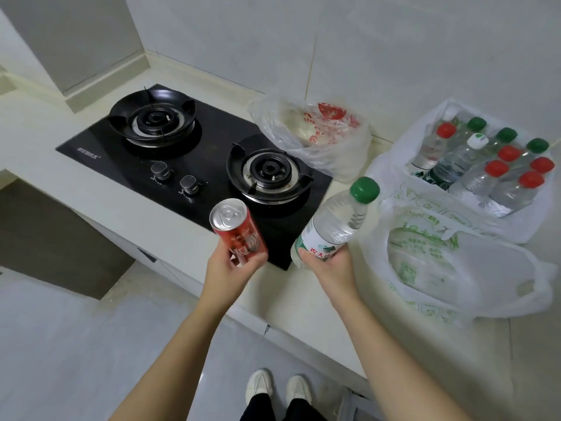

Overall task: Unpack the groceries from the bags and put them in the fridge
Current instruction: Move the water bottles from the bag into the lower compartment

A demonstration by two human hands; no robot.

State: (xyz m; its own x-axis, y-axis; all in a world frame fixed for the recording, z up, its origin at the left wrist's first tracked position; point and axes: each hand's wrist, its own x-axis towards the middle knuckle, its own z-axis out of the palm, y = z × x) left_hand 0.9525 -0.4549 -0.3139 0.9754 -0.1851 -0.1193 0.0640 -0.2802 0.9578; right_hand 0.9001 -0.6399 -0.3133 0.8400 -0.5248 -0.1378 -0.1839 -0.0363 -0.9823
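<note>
1. Groceries fill the white bag [473,226] at right of frame on the worktop [306,296].
2. Your left hand [230,270] grips a red can [239,229].
3. Your right hand [331,265] grips a green-capped bottle [337,220].

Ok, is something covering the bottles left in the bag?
No, the bag gapes open over the bottles, caps showing. But the left hand holds a can and the right hand a green-capped bottle.
</note>
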